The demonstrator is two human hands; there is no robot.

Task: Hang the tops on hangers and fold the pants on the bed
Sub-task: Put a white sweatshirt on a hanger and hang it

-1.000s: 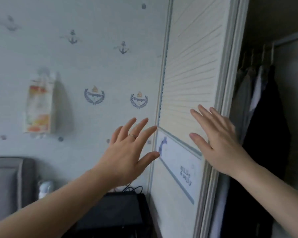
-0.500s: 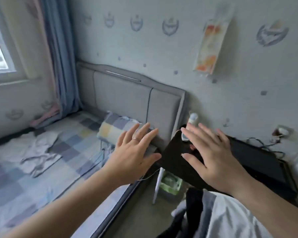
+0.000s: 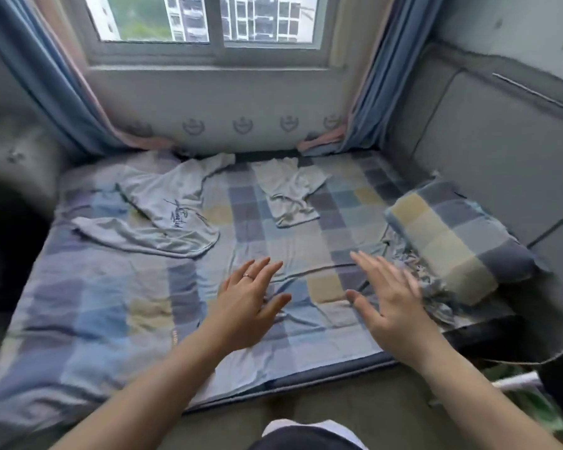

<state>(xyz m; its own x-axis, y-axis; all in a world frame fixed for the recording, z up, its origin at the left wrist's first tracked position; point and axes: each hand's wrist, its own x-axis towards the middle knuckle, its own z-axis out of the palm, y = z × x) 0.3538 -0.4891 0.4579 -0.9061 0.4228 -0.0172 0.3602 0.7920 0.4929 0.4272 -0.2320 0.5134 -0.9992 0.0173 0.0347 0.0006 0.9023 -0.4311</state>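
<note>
Progress: judging by the bed (image 3: 95, 303), the work on these pieces has not begun; both garments on it lie loose and crumpled, neither folded nor hung.
Left to do: pick up each piece, sort top from pants, then hang or fold it. No hanger is in view.
Larger garment (image 3: 173, 219): pale grey with a dark script print, spread on the far left part of the bed; it looks like a top, though I cannot be sure.
Smaller garment (image 3: 290, 193): pale grey, bunched, at the far middle of the bed, well apart from the first; top or shorts, I cannot tell.
Left hand (image 3: 247, 303): fingers straight and spread, grasping nothing, over the near middle of the sheet, short of both garments; a ring shows on one finger.
Right hand (image 3: 387, 303): fingers loose and spread, empty, slightly blurred, near the pillow (image 3: 452, 241).
Count: two garments, one pillow, two curtains (image 3: 46, 76) flanking one window (image 3: 208, 21), two hands.
</note>
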